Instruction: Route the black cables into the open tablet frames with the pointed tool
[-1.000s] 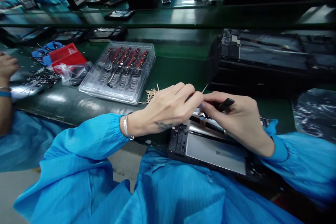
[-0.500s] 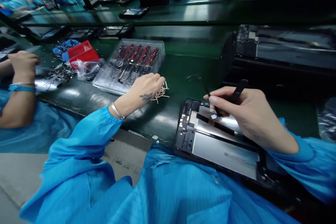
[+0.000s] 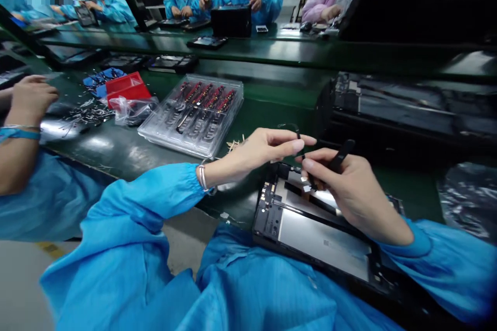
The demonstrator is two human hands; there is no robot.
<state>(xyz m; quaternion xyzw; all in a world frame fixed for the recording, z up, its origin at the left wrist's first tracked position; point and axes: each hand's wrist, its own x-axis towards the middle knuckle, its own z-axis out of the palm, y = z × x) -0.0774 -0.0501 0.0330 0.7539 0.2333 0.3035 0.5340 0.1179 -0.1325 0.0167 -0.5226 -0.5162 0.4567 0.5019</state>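
I've a thin blk cable [image 3: 303, 155] just over the open tablet [image 3: 324, 245]. R hand [image 3: 355, 191] pinches it, plus a blk tool [image 3: 341, 155]; L hand [image 3: 258, 151] at its upper part, can't tell if pinching. Prob. v. light, bendy, fragile; I'd grip mid-strip, off the white tabs [image 3: 307, 188].

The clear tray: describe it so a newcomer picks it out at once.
On the green bench, to the left of the left hand, lies the clear tray. Unlike the red box further left, it is see-through, with rows of small red-and-black parts showing.
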